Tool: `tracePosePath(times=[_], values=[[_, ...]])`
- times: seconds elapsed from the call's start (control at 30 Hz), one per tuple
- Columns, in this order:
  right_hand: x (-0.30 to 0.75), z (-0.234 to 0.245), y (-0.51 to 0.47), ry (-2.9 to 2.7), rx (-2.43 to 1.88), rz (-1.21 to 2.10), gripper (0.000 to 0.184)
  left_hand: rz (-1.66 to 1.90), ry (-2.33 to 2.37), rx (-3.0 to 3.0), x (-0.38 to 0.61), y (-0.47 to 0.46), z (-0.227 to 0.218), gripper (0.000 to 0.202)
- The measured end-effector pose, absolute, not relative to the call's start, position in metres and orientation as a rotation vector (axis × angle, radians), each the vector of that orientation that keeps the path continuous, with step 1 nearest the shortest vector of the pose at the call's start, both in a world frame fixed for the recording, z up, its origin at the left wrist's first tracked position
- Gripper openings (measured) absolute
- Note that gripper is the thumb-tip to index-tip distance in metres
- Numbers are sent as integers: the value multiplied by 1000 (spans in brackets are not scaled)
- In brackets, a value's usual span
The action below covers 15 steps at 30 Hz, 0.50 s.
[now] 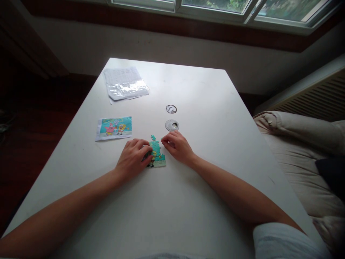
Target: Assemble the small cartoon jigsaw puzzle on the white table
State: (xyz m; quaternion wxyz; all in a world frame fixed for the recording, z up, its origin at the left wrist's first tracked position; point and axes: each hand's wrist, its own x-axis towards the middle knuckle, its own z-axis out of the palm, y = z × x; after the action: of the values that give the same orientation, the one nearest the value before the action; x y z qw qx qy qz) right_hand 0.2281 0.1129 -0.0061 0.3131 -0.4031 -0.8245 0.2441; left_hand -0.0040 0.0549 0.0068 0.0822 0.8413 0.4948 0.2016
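A partly joined jigsaw puzzle [159, 160] in teal and pale green, with a yellow cartoon figure, lies flat on the white table. My left hand [134, 155] rests over its left side, fingers curved and thumb apart, hiding that part. Just right of the puzzle, my right hand [178, 145] has thumb and index finger pinched together on a small puzzle piece, mostly hidden by the fingertips. Above the puzzle's top edge sits a loose teal puzzle piece [153, 137].
Left of the puzzle lies a reference picture [114, 127] of cartoon figures. Papers in a clear plastic sleeve [125, 84] are at the table's far left. Beyond my right hand are a round table hole [171, 109] and a round cover [169, 125]. A cushioned seat [285, 144] stands at right.
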Motion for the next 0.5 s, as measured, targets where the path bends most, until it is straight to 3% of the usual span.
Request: tracePosePath(times=[0.5], values=[[227, -4, 113, -2176, -1071, 654, 10, 586, 1446, 2434, -4, 56, 7, 12]])
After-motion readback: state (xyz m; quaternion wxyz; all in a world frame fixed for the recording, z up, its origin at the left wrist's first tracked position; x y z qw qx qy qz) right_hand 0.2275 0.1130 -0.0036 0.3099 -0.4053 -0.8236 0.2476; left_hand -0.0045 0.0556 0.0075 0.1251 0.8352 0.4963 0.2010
